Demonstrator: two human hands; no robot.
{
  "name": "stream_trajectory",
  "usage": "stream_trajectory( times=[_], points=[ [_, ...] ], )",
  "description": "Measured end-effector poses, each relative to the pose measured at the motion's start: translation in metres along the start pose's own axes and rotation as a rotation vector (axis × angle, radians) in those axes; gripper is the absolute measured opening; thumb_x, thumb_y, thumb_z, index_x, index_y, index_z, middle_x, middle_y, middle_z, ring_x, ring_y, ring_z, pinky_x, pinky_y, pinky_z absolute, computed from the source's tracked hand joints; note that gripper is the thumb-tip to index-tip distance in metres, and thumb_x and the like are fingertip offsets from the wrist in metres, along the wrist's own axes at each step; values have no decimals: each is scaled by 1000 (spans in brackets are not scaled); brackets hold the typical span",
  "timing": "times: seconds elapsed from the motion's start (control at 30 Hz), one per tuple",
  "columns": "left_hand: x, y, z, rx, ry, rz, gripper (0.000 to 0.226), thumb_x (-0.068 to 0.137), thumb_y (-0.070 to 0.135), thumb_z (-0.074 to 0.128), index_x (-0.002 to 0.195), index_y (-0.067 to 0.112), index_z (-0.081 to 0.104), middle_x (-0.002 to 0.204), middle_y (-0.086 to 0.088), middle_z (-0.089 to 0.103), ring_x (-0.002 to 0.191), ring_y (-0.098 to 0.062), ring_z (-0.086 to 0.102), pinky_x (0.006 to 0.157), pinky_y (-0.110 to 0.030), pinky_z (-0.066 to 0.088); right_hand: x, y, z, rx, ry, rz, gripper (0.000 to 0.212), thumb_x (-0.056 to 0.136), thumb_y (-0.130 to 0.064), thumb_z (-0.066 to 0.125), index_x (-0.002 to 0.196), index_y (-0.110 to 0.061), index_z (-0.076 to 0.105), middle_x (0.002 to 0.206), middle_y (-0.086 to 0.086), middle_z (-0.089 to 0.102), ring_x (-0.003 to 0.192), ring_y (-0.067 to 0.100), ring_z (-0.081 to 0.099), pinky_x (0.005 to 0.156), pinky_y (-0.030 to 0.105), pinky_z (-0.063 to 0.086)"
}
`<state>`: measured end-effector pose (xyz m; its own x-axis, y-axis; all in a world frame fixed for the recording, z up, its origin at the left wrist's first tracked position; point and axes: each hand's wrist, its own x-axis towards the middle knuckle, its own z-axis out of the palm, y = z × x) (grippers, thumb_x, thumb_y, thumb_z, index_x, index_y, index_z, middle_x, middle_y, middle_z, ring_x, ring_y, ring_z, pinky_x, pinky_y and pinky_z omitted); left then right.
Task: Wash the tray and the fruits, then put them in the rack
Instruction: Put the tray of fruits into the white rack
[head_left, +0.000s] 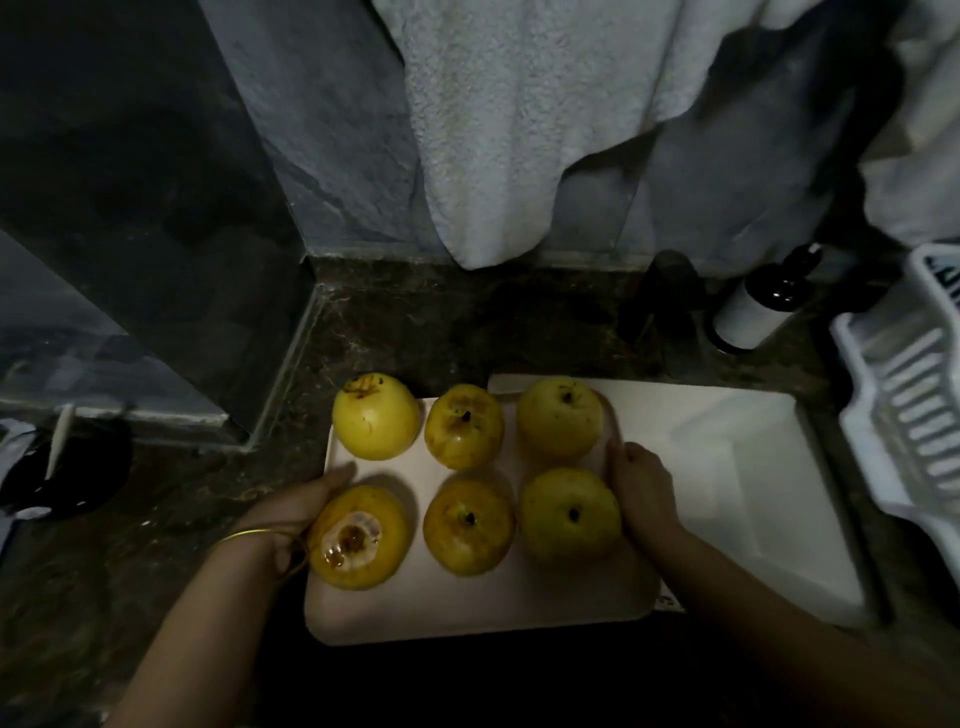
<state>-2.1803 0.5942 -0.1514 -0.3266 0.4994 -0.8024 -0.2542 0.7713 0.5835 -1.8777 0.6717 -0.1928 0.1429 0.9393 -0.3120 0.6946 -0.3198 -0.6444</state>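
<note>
A pale tray (467, 608) carries several yellow fruits (470, 525) in two rows; the near-left fruit (358, 538) has a cut-open patch. My left hand (293, 506) grips the tray's left edge, thumb on top by the near-left fruit. My right hand (641, 493) grips the tray's right edge beside the near-right fruit (569, 514). The tray sits on the dark counter and overlaps the left part of the white sink (753, 467). A white slatted rack (904, 415) stands at the right.
A dark bottle with a white label (753, 306) stands behind the sink. A pale towel (509, 130) hangs down the wall at the back. A dark round object with a white stick (62, 467) lies at the far left on the marble counter (156, 519).
</note>
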Motion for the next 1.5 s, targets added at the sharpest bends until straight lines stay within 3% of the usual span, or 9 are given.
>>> stream_trajectory(
  times=[0.17,0.3,0.4,0.53,0.7,0.97,1.23,1.33,1.5],
  points=[
    [-8,21,22,141,-89,-29,54,79,42,72,114,3,62,99,-22,71,95,-34,67,90,-46,52,2,10,-39,23,48,47,47,103,-32,29,62,-12,41,65,6,45,71,27,47,66,31,32],
    [-22,40,51,248,-139,11,43,84,41,67,105,4,63,97,-22,69,90,-34,65,71,-37,52,1,16,-77,33,79,56,48,104,-30,30,59,-13,38,63,5,42,59,17,39,52,29,26],
    [-33,51,74,290,-176,53,39,86,40,65,105,5,65,101,-22,69,95,-34,63,80,-40,50,2,22,-108,67,95,93,48,103,-31,32,60,-12,40,64,6,45,59,19,41,51,30,25],
    [-46,64,110,313,-213,116,31,85,35,66,96,6,68,62,-12,67,63,-24,62,65,-34,52,2,30,-152,107,133,99,48,103,-29,36,62,-6,44,68,15,49,67,29,48,60,34,34],
    [-70,78,158,359,-260,208,29,88,38,60,91,9,65,69,-13,65,66,-24,60,53,-28,50,4,46,-206,199,191,132,48,102,-26,40,95,19,57,92,35,60,80,37,56,67,37,38],
    [-98,99,229,411,-331,242,35,83,44,64,95,12,70,95,-20,68,100,-34,60,98,-44,45,16,76,-282,338,258,217,31,100,-25,46,80,-4,58,83,20,60,77,33,58,72,45,47],
    [-114,100,315,431,-319,329,28,91,38,56,75,15,59,73,-11,58,70,-23,50,67,-30,41,17,114,-335,389,288,316,31,100,-27,46,86,-2,59,78,15,59,66,24,52,54,32,38],
    [-118,101,342,446,-342,307,30,91,39,56,76,13,59,74,-11,57,70,-22,49,66,-28,40,16,127,-348,480,336,339,33,99,-25,49,100,6,60,85,22,61,75,31,55,67,41,48],
    [-124,108,391,380,-400,232,33,89,45,59,86,12,64,78,-12,63,84,-27,58,97,-42,44,16,155,-371,595,382,423,23,99,-26,49,82,-13,59,83,20,65,82,35,61,90,57,49]
  ],
)
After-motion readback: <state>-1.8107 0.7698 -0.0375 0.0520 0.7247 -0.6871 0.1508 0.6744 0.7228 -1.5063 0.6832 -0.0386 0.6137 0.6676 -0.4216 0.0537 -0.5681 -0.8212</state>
